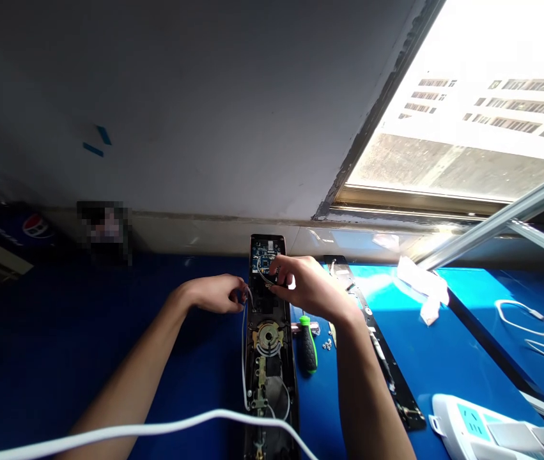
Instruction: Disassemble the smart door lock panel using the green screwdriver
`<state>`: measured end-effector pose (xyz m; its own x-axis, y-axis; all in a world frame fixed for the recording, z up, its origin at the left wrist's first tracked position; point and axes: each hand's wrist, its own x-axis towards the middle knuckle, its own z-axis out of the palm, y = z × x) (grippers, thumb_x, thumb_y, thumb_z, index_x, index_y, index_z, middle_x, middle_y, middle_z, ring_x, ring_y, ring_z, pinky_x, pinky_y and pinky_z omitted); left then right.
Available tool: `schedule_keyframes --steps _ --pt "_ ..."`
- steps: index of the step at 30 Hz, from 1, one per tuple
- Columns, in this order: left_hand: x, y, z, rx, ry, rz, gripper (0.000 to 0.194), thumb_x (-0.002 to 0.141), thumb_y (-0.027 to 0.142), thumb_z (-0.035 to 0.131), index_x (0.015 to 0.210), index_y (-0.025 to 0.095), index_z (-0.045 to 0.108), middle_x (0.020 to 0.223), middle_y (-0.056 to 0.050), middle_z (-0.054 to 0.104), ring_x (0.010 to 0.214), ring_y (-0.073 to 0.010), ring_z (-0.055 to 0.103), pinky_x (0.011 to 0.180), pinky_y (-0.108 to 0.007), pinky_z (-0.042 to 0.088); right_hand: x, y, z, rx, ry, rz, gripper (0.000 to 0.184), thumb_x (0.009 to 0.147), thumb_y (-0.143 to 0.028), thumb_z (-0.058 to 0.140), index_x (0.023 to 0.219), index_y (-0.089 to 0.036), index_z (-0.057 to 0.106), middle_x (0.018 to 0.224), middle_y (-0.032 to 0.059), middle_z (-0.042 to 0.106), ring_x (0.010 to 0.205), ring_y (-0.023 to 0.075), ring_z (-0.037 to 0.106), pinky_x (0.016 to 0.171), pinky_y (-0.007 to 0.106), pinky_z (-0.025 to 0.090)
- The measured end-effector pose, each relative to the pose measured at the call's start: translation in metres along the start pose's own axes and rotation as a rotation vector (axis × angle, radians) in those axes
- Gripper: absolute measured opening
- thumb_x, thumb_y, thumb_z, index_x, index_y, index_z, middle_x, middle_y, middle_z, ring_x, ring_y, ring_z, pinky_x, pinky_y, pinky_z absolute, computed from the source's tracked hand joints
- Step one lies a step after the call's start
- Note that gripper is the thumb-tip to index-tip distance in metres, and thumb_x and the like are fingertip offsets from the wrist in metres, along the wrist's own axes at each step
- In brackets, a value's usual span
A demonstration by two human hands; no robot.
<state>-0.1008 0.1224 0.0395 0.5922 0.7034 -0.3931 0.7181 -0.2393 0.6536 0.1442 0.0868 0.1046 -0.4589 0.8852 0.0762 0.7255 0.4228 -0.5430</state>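
A long black housing, its inside exposed like an opened electronic door lock (262, 306), lies lengthwise in front of me. At its far end is a blue circuit board (263, 262); lower down are a round metal part (268, 337) and brass-coloured fittings. My left hand (218, 294) is at the housing's left edge, fingers pinched on a thin white wire (243, 345) that runs down that side. Just below the board, my right hand (300, 284) reaches over with thumb and fingers closed near a dark cable (264, 278). What its fingertips hold is hidden.
A green-and-black screwdriver (307, 348) and small screws (327, 344) lie right of the housing. Beyond them rests a long black panel (387, 364). A white power strip (473, 421) stands front right. A thick white cable (180, 425) crosses the foreground. The wall (204, 128) rises behind.
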Motion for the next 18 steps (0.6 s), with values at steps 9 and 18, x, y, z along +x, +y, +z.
schedule_keyframes --steps 9,18 --pt "-0.006 0.006 -0.009 0.043 -0.149 0.028 0.023 0.072 0.021 0.061 0.089 0.019 0.076 0.085 -0.003 0.077 0.076 -0.0198 0.067 0.063 -0.024 0.045 -0.002 -0.003 -0.002 0.034 -0.038 0.0 0.024 0.082 -0.011 0.066 0.102 -0.024 0.069 0.074 -0.0044 0.069 0.064 0.0093 0.057 0.06 0.024 0.041" --pt "-0.049 0.014 -0.041 0.076 0.006 -0.031 0.025 0.084 0.04 0.065 0.09 0.021 0.079 0.084 -0.003 0.077 0.077 -0.0201 0.068 0.067 -0.025 0.045 -0.002 0.0 -0.005 -0.003 -0.021 0.009 0.022 0.082 -0.013 0.064 0.101 -0.023 0.068 0.081 -0.0028 0.07 0.068 0.0102 0.056 0.061 0.025 0.039"
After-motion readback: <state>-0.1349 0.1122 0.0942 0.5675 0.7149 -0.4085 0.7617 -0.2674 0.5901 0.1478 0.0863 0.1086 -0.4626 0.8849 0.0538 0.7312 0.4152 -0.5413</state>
